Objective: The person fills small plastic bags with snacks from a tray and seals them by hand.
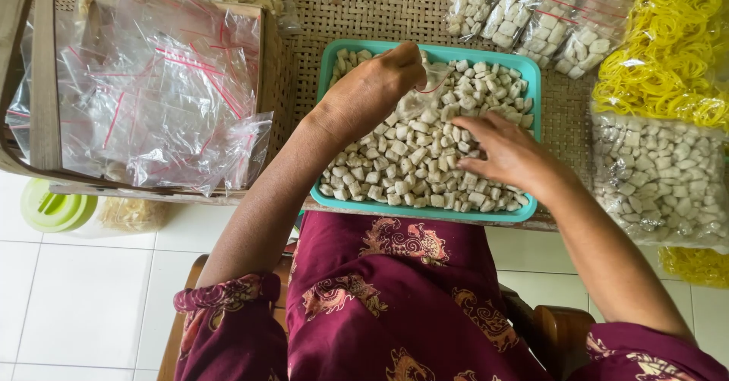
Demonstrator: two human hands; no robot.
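A teal plastic tray [328, 69] heaped with small pale cube-shaped snack pieces [414, 164] rests on the edge of a woven mat. My left hand [372, 88] is over the tray's back left and holds a small clear zip bag [425, 96] with a red seal line, partly filled with pieces. My right hand [505, 153] lies on the heap at the right, its fingers curled over some pieces; whether it grips any is hidden.
A wooden box [45, 85] of empty clear zip bags [159, 92] stands at the left. Filled bags [547, 16] lie behind the tray, a large bag of pieces [661, 180] and yellow rubber bands [672, 54] at the right. A green lidded jar [53, 208] sits on the tiled floor.
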